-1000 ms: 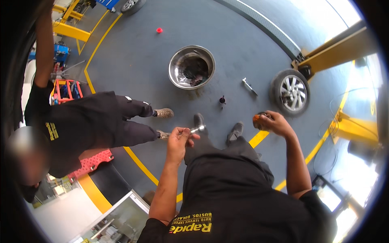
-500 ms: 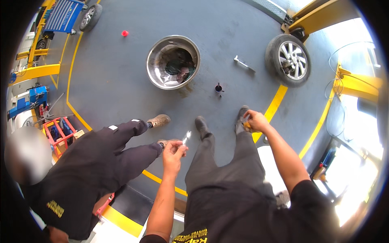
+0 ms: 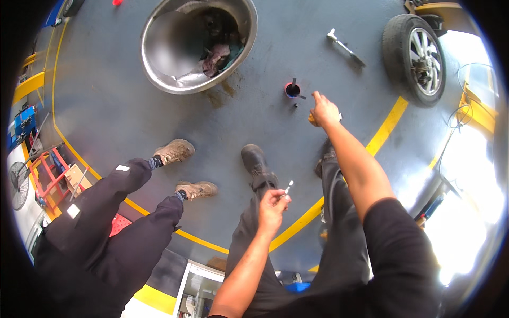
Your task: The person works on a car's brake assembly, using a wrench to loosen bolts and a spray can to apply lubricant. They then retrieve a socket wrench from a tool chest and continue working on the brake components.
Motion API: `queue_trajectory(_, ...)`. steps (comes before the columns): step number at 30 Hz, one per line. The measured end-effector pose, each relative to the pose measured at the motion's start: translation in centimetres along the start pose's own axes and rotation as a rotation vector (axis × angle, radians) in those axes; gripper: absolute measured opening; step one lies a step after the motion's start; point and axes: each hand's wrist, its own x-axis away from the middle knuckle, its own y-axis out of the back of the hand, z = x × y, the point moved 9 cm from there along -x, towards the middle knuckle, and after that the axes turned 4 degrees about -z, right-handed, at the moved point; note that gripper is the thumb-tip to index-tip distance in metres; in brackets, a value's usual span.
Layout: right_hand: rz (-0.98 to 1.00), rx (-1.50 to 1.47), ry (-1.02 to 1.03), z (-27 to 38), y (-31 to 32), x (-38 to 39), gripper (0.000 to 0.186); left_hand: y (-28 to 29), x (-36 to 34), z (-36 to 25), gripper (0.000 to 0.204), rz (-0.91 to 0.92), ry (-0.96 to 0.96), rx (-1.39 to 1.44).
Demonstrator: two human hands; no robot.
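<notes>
My left hand (image 3: pixel 271 209) grips a small, shiny, light-coloured metal piece (image 3: pixel 288 187) over my leg. My right hand (image 3: pixel 324 110) reaches forward, closed on an orange-yellow and dark object (image 3: pixel 313 120), mostly hidden under my fingers. Just beyond its fingertips stands a dark cylindrical item with a red rim (image 3: pixel 293 91) on the grey floor, and a small dark piece (image 3: pixel 296 106) lies below it. A silver wrench (image 3: pixel 342 45) with a dark handle lies farther forward. A large steel basin (image 3: pixel 156 74) holds crumpled rags (image 3: pixel 214 58) and dark contents, partly blurred.
A co-worker's legs (image 3: pixel 146 222) and boots stand at my left. A wheel (image 3: pixel 424 58) sits front right by a yellow lift (image 3: pixel 477 111) with loose cables. A red rack (image 3: pixel 50 175), blue equipment (image 3: pixel 24 122) and a small red object (image 3: pixel 117 2) are farther off.
My right hand has moved forward toward the dark cylinder. My left hand still holds the metal piece. The view has shifted forward, so the basin, wheel and wrench appear larger and higher in the picture.
</notes>
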Motion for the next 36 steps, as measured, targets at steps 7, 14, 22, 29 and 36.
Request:
queue_trajectory(7,-0.07,-0.043,0.13,1.9,-3.3,-3.3,0.037,-2.7,-1.1,1.3,0.019,0.024,0.077,-0.001)
queue_trajectory(14,-0.083,0.005,0.223,3.6,-2.2,-3.8,0.024,-3.7,-0.9,1.2,0.017,0.037,0.033,0.056)
queue_trajectory(22,-0.136,-0.101,0.162,5.1,-1.2,-4.8,0.026,-4.3,-0.7,1.1,0.017,0.024,0.019,0.078)
queue_trajectory(29,-0.019,-0.009,0.222,5.2,-2.4,-4.7,0.029,-4.8,-0.3,1.1,0.018,0.006,-0.02,0.013)
queue_trajectory(36,0.056,-0.245,-0.005,-0.5,-1.8,-6.4,0.023,-4.7,-0.8,1.7,0.021,-0.026,-0.114,-0.052)
